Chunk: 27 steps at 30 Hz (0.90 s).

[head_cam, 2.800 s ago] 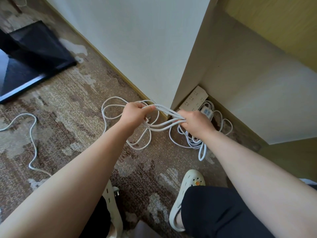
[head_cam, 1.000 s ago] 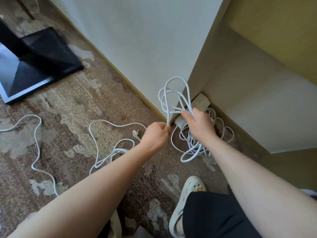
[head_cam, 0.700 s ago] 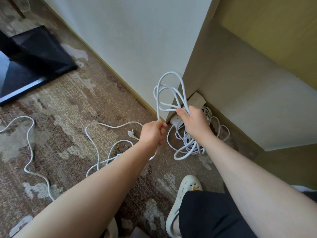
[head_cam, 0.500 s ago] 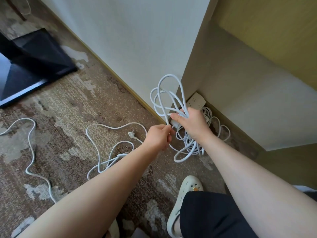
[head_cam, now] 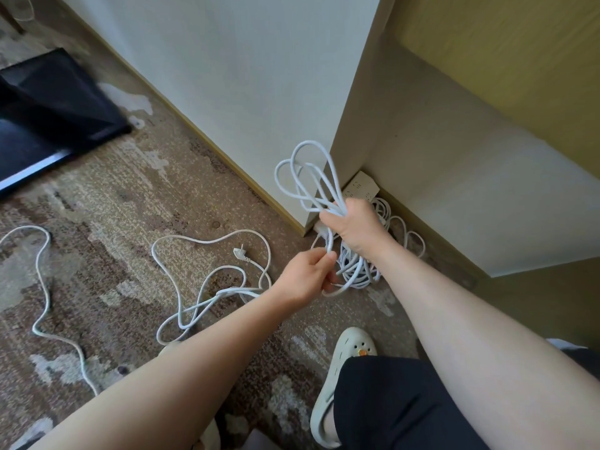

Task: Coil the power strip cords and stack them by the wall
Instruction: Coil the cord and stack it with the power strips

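Note:
My right hand (head_cam: 352, 227) grips a bundle of white cord loops (head_cam: 303, 177) that stand up above the fist near the wall corner. My left hand (head_cam: 306, 276) pinches the same white cord just below and left of the right hand. The cord's loose tail (head_cam: 207, 287) trails left over the carpet and ends in a plug (head_cam: 241, 254). A white power strip (head_cam: 361, 187) lies against the wall behind my right hand, with a coiled cord (head_cam: 360, 267) on the floor beside it, partly hidden by my hands.
Another white cord (head_cam: 42, 287) snakes over the patterned carpet at the left. A black stand base (head_cam: 48, 105) sits at the far left. My foot in a pale clog (head_cam: 344, 368) rests at the bottom, with a white wall corner (head_cam: 324, 177) ahead.
Both hands had a stretched bundle of cord between them. Now the loops stand up in my right hand, and my left hand has slid down the cord, staying close below it.

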### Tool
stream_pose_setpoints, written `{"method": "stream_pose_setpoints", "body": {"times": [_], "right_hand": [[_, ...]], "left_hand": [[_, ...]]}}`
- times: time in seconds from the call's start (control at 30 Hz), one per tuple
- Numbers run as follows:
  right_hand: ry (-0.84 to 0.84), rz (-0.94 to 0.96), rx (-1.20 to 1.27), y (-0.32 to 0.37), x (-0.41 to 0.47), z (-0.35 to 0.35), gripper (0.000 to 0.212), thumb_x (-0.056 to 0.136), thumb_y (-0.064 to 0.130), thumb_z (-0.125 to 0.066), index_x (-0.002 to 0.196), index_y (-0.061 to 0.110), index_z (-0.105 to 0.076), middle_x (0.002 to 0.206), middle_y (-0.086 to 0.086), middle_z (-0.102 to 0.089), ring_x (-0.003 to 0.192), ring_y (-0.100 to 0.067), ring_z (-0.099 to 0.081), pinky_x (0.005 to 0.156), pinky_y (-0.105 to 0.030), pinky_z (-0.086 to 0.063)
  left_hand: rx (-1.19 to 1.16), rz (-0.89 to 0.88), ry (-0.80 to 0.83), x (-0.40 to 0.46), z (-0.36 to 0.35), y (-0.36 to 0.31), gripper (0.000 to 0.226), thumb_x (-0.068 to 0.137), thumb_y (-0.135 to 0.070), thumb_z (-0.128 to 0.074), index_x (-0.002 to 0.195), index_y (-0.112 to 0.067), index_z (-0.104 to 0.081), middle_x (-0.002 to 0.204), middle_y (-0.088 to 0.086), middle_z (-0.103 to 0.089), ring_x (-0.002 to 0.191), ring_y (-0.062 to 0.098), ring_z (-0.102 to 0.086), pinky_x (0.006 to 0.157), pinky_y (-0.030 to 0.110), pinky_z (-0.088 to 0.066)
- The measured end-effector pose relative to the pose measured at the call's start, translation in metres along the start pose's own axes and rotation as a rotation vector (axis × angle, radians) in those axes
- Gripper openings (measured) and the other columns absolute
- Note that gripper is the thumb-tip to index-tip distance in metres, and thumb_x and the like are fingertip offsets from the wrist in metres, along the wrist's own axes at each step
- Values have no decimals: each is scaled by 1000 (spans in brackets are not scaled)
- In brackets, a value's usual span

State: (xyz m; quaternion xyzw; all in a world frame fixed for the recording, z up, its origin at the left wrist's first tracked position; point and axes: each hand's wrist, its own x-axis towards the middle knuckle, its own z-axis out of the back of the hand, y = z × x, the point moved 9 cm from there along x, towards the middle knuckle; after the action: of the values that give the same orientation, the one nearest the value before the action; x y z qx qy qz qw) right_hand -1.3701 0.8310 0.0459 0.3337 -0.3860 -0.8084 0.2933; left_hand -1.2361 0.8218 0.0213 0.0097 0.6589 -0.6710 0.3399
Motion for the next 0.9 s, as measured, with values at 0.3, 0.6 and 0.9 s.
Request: {"method": "stream_pose_setpoints", "body": {"times": [0.3,0.6,0.9], "right_hand": [[-13,-2,-77,2,2,1,28,86,25,-56,61,13,-64,43,11,-50,39,-3,-43,41,-17,-35],[80,46,129,15,4,-12,19,104,24,-49,88,15,-50,60,-1,-52,51,-15,-55,60,-31,-52],[34,95,117,11,9,-18,18,102,28,-51,85,24,-51,64,3,-45,48,-8,-42,50,-31,-37]], "left_hand": [[358,-163,44,-10,-14,8,19,99,-25,-47,81,-22,-43,90,-1,-40,82,21,-50,76,33,-43],[445,-93,-32,-10,26,39,34,100,-35,-44,131,-21,-48,113,-2,-47,96,15,-53,81,30,-41],[493,-76,53,-11,20,57,12,98,-28,-48,88,-23,-53,71,-7,-67,67,11,-62,64,33,-49]]}}
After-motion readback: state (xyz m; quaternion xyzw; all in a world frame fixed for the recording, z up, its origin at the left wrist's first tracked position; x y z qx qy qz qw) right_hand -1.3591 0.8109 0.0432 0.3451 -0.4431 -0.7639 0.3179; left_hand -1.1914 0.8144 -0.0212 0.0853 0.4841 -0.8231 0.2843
